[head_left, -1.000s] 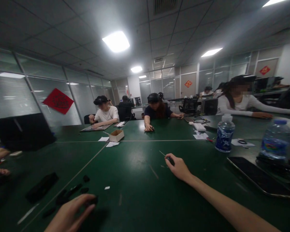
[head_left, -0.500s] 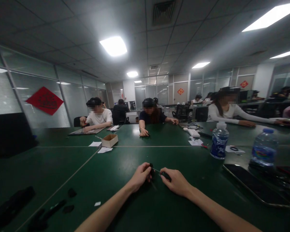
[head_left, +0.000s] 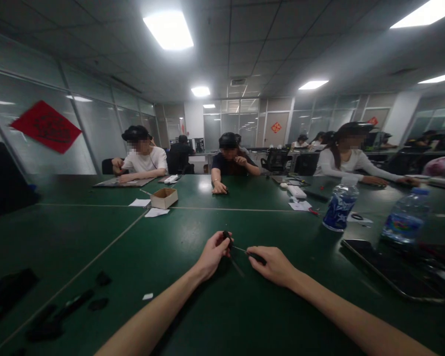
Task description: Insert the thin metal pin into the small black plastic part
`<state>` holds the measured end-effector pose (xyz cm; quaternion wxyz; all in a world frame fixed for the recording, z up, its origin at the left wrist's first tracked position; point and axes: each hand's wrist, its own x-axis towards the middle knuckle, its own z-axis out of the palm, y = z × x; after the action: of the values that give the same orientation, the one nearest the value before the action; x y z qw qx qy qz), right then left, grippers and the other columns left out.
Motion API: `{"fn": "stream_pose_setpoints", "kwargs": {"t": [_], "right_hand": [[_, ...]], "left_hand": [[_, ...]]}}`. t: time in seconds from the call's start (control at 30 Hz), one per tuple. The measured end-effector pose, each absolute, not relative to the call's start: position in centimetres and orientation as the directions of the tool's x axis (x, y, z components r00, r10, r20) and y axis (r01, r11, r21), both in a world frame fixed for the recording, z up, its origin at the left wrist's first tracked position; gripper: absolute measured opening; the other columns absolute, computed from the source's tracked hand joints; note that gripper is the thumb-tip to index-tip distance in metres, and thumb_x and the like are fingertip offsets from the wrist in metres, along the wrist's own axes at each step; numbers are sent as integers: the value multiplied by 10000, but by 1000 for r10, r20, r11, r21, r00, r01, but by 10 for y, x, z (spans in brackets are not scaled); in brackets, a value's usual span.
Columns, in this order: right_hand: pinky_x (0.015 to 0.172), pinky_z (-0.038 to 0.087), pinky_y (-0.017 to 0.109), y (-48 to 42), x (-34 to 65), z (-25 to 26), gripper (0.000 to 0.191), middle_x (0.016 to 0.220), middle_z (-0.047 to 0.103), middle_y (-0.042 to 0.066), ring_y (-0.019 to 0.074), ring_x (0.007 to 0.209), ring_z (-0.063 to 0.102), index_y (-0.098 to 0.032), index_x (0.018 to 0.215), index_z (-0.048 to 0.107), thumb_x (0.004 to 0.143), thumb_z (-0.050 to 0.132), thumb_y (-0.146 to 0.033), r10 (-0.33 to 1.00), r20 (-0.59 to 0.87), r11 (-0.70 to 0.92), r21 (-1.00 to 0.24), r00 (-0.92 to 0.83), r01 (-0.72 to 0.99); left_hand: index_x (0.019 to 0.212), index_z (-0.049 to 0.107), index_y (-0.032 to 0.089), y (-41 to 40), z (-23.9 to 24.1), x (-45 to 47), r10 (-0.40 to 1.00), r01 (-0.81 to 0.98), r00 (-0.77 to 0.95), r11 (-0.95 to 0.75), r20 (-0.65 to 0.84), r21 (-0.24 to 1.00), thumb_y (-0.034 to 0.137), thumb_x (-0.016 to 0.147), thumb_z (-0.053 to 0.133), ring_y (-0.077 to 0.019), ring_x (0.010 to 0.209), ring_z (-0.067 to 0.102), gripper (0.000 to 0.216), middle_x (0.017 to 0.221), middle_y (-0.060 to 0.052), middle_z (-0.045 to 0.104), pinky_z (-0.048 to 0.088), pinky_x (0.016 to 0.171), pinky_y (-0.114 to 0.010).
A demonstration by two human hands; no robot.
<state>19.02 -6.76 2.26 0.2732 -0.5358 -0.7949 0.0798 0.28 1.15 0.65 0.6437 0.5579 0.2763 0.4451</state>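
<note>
My left hand [head_left: 212, 256] is closed on a small black part [head_left: 227, 238], held above the green table; its exact kind is hard to make out. In my right hand [head_left: 276, 264] is a screwdriver [head_left: 257, 257], its dark handle wrapped by the fingers. The thin metal shaft points left and its tip meets the black part or stops right beside it; I cannot tell which. Several loose black pieces [head_left: 98, 303] lie on the table to the left of my left forearm, along with a small white scrap [head_left: 147, 296].
At the right are a phone [head_left: 389, 269], a blue-labelled bottle [head_left: 339, 207] and a second water bottle [head_left: 406, 217]. An open cardboard box [head_left: 164, 199] stands further off among white papers [head_left: 156, 212]. Several people sit across the green table [head_left: 193, 316].
The view has tilted down slightly, so the scene sits higher. My hands keep hold of the black part and the screwdriver. The person opposite has raised one hand towards the head.
</note>
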Motion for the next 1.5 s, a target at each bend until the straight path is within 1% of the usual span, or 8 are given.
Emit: {"fn": "stream_pose_setpoints", "kwargs": {"t": [0.1,0.27,0.37,0.53,0.87,1.0,1.4,1.5], "right_hand": [[606,410,258,-67,191,21,266,715,632,20,158,616,563,-226,986,666,846,452,-302,882,362,435,-376,-303,818],[621,418,259,-68,192,21,268,746,641,28,162,633,568,-219,995,656,846,453,-310,892,344,424,-419,-291,803],[624,422,253,-69,192,22,280,773,647,34,159,642,570,-209,1013,641,861,428,-308,894,361,409,-409,-267,816],[612,411,236,-67,194,20,252,717,651,25,147,621,579,-198,971,660,852,450,-270,850,421,449,-264,-317,853],[680,448,241,-64,200,16,241,859,689,48,155,726,628,-180,1029,631,901,459,-291,841,428,464,-253,-331,849],[717,467,248,-63,203,14,258,930,686,58,159,788,637,-178,1069,610,928,436,-307,822,448,487,-233,-352,842],[685,470,238,-63,202,14,274,903,686,53,152,752,637,-179,1069,609,946,411,-322,802,489,491,-215,-342,844],[699,471,239,-62,203,13,277,927,685,56,151,773,636,-176,1087,603,947,408,-313,802,510,480,-243,-310,843]], "left_hand": [[1013,581,154,13,4,2,878,-273,453,-28,154,962,410,712,672,-102,669,495,406,877,-46,575,361,576,-217],[1053,585,162,15,0,1,870,-269,462,-50,175,962,402,740,651,-124,735,522,400,911,-57,582,380,599,-219],[1058,585,169,14,2,1,874,-255,458,-43,160,966,422,739,644,-135,757,532,411,919,-58,588,389,601,-222],[1068,590,167,7,14,1,859,-116,479,-140,179,983,391,734,646,-137,779,523,407,950,-54,599,409,643,-230],[1096,574,157,9,17,0,826,20,525,-252,204,968,401,763,591,-177,845,558,413,989,-75,620,456,694,-269],[1093,570,167,8,17,1,840,24,508,-234,190,972,429,753,595,-180,837,573,430,999,-72,628,464,691,-272],[1085,534,164,10,13,5,863,-89,479,-133,160,987,453,743,618,-122,699,549,455,954,-56,622,459,643,-248],[1067,548,162,8,16,4,858,-63,489,-144,157,988,453,742,618,-137,731,561,441,934,-53,627,455,658,-251]]}}
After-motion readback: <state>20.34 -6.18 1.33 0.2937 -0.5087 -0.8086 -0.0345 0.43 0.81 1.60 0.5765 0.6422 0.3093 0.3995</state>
